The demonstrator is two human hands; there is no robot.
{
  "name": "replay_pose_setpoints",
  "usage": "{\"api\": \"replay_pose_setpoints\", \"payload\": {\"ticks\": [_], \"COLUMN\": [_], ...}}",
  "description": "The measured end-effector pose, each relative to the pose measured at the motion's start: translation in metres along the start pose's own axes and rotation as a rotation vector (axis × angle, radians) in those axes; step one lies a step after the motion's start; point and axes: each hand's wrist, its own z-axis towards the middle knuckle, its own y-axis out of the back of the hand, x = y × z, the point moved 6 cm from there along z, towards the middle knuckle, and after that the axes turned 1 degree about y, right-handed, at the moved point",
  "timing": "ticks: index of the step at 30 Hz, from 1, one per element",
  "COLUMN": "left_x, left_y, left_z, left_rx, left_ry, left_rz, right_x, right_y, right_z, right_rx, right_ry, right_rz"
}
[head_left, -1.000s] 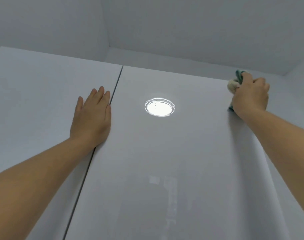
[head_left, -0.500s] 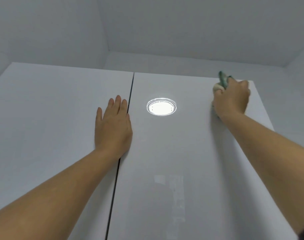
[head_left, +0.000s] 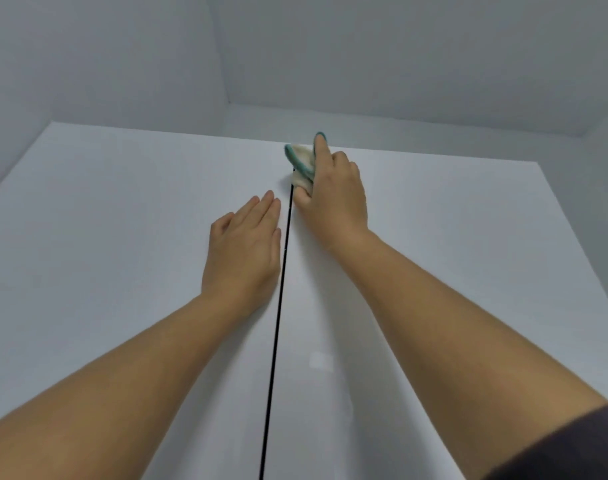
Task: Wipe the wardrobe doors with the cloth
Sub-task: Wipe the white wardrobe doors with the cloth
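Two glossy white wardrobe doors fill the view, the left door [head_left: 105, 254] and the right door [head_left: 451, 254], split by a thin dark gap [head_left: 278, 323]. My right hand [head_left: 333, 199] grips a cream cloth with a teal edge [head_left: 300, 162] and presses it on the right door near its top, right at the gap. My left hand [head_left: 243, 247] lies flat with straight fingers on the left door, just left of the gap and a little below the cloth.
Above the doors' top edge are the grey ceiling [head_left: 364, 57] and a wall corner [head_left: 226, 102]. A faint pale reflection [head_left: 319, 360] shows low on the right door.
My right hand has slid the cloth leftward along the top of the right door, from its right side to the centre gap. The view has shifted, and the round light reflection is gone.
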Motion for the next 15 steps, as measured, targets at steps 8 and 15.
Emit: {"api": "replay_pose_setpoints", "payload": {"ticks": [8, 15], "left_x": [0.000, -0.008], "left_y": [0.000, -0.003], "left_z": [0.001, 0.000], "left_rx": [0.015, 0.087], "left_ry": [0.045, 0.175], "left_rz": [-0.028, 0.024], "right_x": [0.014, -0.021], "right_y": [0.002, 0.026], "right_z": [-0.033, -0.036], "right_rx": [0.064, -0.018], "right_ry": [0.147, 0.272], "right_rz": [-0.123, -0.388]}}
